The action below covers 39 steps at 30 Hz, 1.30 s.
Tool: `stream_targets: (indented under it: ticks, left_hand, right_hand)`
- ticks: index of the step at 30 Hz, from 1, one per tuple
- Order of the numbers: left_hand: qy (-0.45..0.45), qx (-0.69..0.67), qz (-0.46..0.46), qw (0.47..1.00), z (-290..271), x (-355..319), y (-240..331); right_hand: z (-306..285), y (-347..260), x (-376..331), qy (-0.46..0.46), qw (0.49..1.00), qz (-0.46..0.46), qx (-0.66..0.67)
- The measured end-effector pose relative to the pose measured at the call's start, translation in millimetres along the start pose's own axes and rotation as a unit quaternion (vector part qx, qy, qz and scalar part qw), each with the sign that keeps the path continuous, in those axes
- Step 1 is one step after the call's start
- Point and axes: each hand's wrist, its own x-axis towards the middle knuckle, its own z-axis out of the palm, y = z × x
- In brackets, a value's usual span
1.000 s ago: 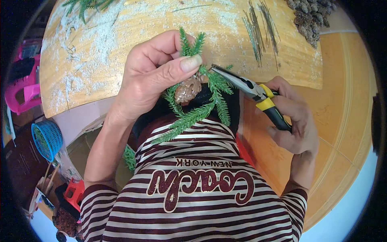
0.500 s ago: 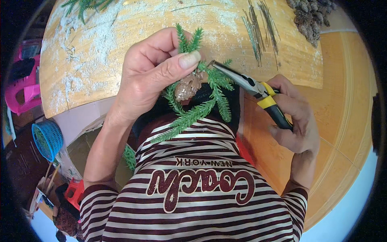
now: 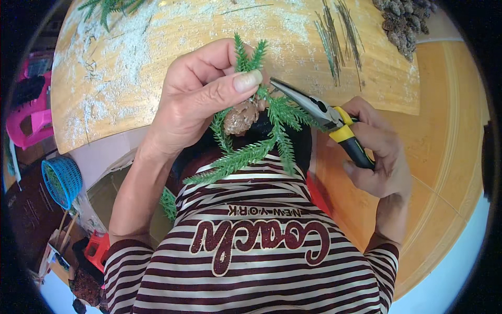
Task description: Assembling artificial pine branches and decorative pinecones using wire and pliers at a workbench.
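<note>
Left hand (image 3: 196,99) fingers pinch a green sprig (image 3: 261,136) with a pinecone (image 3: 239,117); right hand (image 3: 379,152) fingers grip pliers (image 3: 324,118), tips touching the sprig, over the desk (image 3: 130,57) near edge.

The tabletop (image 3: 157,63) is a round wooden board with a pale, worn face, dusted in patches with whitish powder or grit, thickest toward its left side. A bundle of thin dark stems (image 3: 337,36) lies on it toward the far right, spread in loose parallel lines. Beyond them, at the upper right rim, sits a heap of small brown pine cones (image 3: 405,23). At the far left edge rests a green fir sprig (image 3: 110,6).
</note>
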Motion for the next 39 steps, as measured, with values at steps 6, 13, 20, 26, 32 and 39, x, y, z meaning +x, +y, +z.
stream_targets:
  ticks: [6, 13, 20, 26, 32, 39]
  left_hand:
    - [0.017, -0.018, 0.005, 1.0, 3, 0, 1]
    - [0.021, -0.019, 0.014, 1.0, 2, 0, -3]
    - [0.032, -0.001, 0.015, 0.999, 3, -1, -4]
    - [0.027, 0.038, 0.009, 0.999, 1, 0, -6]
    - [0.032, 0.029, 0.008, 0.999, 2, 2, -7]
    - [0.046, 0.018, 0.023, 0.999, 5, 5, -6]
  right_hand:
    - [4, 2, 1, 0.026, 1.0, -0.005, -0.002]
    - [0, 2, 1, 0.008, 1.0, -0.021, -0.006]
    - [4, 5, -2, 0.008, 1.0, -0.018, -0.016]
    - [2, 13, -6, -0.008, 1.0, -0.007, -0.023]
    - [5, 13, -5, 0.013, 0.999, 0.014, -0.031]
    - [2, 14, -1, 0.027, 0.999, -0.029, 0.025]
